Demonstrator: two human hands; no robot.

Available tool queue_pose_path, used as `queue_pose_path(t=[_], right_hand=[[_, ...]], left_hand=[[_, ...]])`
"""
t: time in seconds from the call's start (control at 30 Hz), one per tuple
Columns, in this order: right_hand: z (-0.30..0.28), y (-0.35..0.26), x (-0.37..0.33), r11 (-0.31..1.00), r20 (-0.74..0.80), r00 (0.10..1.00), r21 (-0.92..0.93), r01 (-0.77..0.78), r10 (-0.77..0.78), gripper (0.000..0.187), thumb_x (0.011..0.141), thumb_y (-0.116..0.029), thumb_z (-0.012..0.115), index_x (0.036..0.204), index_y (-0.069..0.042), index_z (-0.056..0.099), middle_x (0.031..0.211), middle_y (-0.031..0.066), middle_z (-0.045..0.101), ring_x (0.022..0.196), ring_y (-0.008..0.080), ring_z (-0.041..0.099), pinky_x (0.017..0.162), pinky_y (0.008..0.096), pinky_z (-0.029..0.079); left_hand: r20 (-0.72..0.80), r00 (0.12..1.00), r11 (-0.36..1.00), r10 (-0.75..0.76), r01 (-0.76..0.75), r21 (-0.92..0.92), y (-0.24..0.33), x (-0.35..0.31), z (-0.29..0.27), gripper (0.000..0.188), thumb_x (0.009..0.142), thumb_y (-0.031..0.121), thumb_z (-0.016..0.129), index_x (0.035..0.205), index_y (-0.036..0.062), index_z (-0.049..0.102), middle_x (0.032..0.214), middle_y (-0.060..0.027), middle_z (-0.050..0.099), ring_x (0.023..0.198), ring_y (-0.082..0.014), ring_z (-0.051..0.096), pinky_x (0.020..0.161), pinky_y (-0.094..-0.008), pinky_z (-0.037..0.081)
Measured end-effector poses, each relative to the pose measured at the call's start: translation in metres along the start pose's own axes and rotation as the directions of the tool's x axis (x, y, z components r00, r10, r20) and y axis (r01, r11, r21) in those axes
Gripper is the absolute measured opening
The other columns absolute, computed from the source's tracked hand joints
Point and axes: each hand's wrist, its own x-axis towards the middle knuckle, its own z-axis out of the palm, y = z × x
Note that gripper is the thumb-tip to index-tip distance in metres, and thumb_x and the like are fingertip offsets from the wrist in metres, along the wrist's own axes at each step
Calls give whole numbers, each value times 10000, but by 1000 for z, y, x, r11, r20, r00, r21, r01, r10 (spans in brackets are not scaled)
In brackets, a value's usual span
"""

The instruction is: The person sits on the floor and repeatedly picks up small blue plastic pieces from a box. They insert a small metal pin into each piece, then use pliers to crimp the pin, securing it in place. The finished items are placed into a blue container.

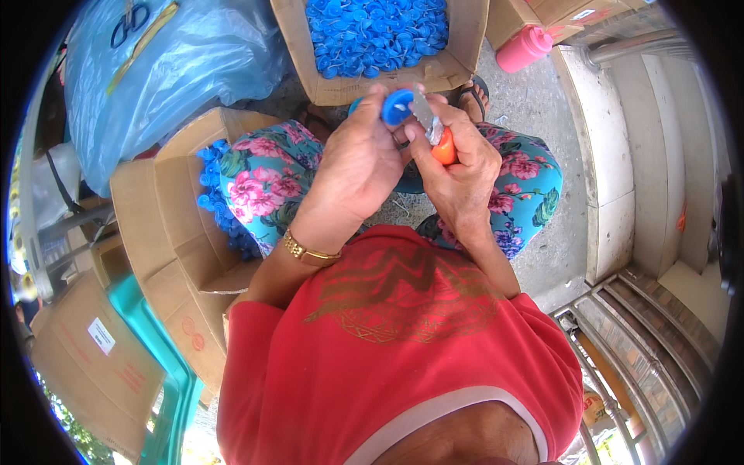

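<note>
My left hand (358,159) pinches a small round blue plastic piece (397,108) with a pale spot in its middle, raised in front of the far box. A second bluish edge shows behind those fingers, too hidden to name. My right hand (467,170) is closed around a knife with an orange handle (445,147) and a short grey blade (422,112). Something silvery wraps the base of the blade. The blade stands right beside the blue piece; whether they touch, I cannot tell. Both hands are close together above my knees.
Ahead, a cardboard box (349,92) holds many similar blue pieces (377,35). Another cardboard box (147,201), left of my legs, holds more blue pieces (213,182). Scissors (128,25) and a yellow tool (143,45) lie on a blue plastic bag (186,74). A pink bottle (525,49) lies right.
</note>
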Motion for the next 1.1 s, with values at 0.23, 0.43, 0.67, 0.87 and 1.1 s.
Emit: queue_pose_path(t=[0.23, 0.43, 0.67, 0.87, 1.1], right_hand=[[2, -11, 0, 964, -22, 981, -189, 185, -192, 258, 685, -21, 708, 922, -41, 609, 842, 98, 653, 740, 219, 651, 701, 292, 503], [8, -14, 1, 975, 5, 977, -64, 212, -212, 205, 686, -11, 681, 861, -42, 580, 714, 70, 596, 628, 228, 608, 551, 306, 478], [5, -13, 0, 373, 390, 862, 785, -495, 325, 73, 818, -58, 624, 850, -9, 580, 679, 41, 579, 520, 65, 483, 455, 200, 376], [7, -11, 4, 407, 429, 822, 720, -562, 376, 134, 884, -155, 583, 911, -25, 562, 721, 36, 548, 541, 81, 476, 493, 212, 390], [-3, -5, 18, 421, 437, 809, 697, -580, 392, 358, 941, -389, 474, 867, -46, 548, 896, 52, 567, 833, 129, 539, 752, 275, 426]], left_hand=[[96, 964, 818, 247, -260, 513, 4, -22, 0, 370, 960, 307, 456, 1152, 9, 561, 1148, -55, 557, 966, -103, 511, 896, -269, 412], [146, 973, 771, 181, -232, 593, 16, -34, -5, 351, 932, 224, 526, 1188, -14, 544, 1138, -65, 577, 993, -125, 542, 933, -292, 421], [249, 963, 941, 101, -173, 291, 18, -33, -18, 361, 905, 166, 567, 1200, -37, 526, 1097, -89, 586, 973, -156, 557, 891, -313, 445], [143, 975, 929, 168, -205, 309, 18, -27, -26, 354, 887, 147, 588, 1183, -34, 522, 972, -65, 594, 865, -134, 573, 791, -270, 469], [239, 968, 951, 80, -146, 272, 25, -35, -40, 391, 896, 194, 579, 1202, -38, 501, 1102, -116, 578, 952, -161, 564, 867, -306, 455]])
